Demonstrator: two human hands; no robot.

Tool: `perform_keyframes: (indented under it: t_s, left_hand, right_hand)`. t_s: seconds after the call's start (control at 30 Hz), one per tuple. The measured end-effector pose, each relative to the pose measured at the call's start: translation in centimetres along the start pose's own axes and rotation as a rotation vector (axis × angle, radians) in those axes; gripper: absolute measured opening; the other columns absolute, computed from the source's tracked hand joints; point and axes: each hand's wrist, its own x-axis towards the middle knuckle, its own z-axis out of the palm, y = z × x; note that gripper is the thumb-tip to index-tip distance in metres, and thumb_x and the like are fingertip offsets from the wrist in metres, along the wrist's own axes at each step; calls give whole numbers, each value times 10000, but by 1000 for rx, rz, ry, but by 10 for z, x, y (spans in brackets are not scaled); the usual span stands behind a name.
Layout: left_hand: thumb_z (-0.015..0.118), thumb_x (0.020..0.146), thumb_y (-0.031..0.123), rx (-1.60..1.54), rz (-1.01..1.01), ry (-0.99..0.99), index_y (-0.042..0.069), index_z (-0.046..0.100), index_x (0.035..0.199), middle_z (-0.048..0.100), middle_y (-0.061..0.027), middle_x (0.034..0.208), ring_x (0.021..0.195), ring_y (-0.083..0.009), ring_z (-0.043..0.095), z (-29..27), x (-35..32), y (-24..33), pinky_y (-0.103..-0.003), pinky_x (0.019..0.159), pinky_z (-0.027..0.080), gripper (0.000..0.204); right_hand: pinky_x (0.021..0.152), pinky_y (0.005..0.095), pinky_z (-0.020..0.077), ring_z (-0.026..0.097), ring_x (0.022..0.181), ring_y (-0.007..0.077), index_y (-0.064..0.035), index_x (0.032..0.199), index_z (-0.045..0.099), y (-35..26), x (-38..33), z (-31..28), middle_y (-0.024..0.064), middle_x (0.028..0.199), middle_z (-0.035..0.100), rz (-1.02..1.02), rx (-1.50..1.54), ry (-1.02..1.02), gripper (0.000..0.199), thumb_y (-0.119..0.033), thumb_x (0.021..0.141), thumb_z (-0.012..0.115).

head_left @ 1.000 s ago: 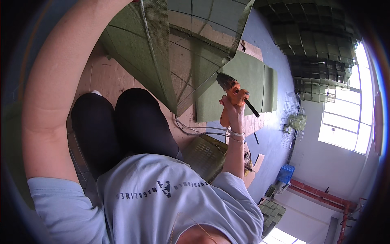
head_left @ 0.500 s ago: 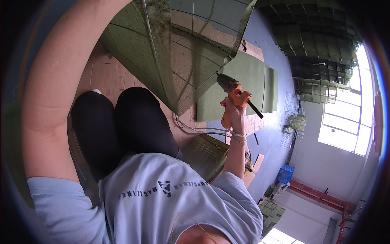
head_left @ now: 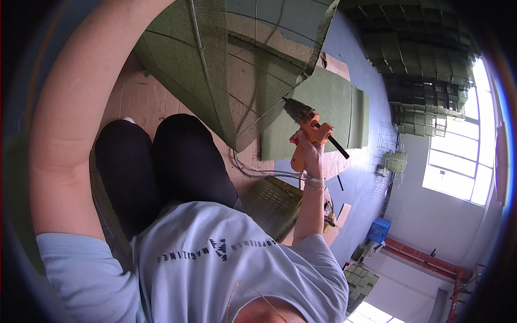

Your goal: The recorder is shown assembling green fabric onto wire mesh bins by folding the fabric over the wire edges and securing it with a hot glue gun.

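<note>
My right hand (head_left: 312,154) is wrapped round the handle of an orange hot glue gun (head_left: 318,131) with a dark, smeared nozzle. A black glue stick (head_left: 339,147) pokes out of its rear end. The nozzle tip is at a thin wire along the edge of a green mesh-covered wire frame (head_left: 186,81); whether it touches cannot be made out. This frame stands tilted in front of my knees. My left arm (head_left: 70,118) reaches up along the left side, and its hand lies beyond the top edge of the picture.
Green sheet material (head_left: 339,107) lies on cardboard beyond the glue gun. Cables (head_left: 264,172) run past a yellow-green plastic crate (head_left: 269,207) beside me. Stacked green mesh boxes (head_left: 420,59) and a blue crate (head_left: 379,230) stand farther right, near red pipes (head_left: 420,258).
The glue gun in my right hand has shifted slightly left, its tip moving along the wire. My left arm and the mesh frame look almost unmoved.
</note>
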Motion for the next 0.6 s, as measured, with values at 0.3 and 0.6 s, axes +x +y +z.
perform_keyframes:
  t_s: [0.3, 0.6]
  left_hand:
    - [526, 960, 110, -29, -68, -32, -80, 628, 878, 654, -225, 822, 833, -341, 651, -4, 1, 2, -434, 775, 525, 231]
    - [524, 968, 121, -2, -10, 18, -89, 646, 926, 669, -230, 848, 845, -350, 664, -1, -2, -3, -442, 777, 534, 247]
  right_hand:
    - [702, 297, 538, 640, 738, 146, 15, 1046, 569, 4, -5, -4, 64, 841, 639, 10, -51, 12, 161, -40, 914, 642]
    - [711, 305, 540, 638, 747, 152, 24, 1052, 564, 11, 2, -6, 69, 832, 634, 31, -24, 22, 168, -34, 912, 633]
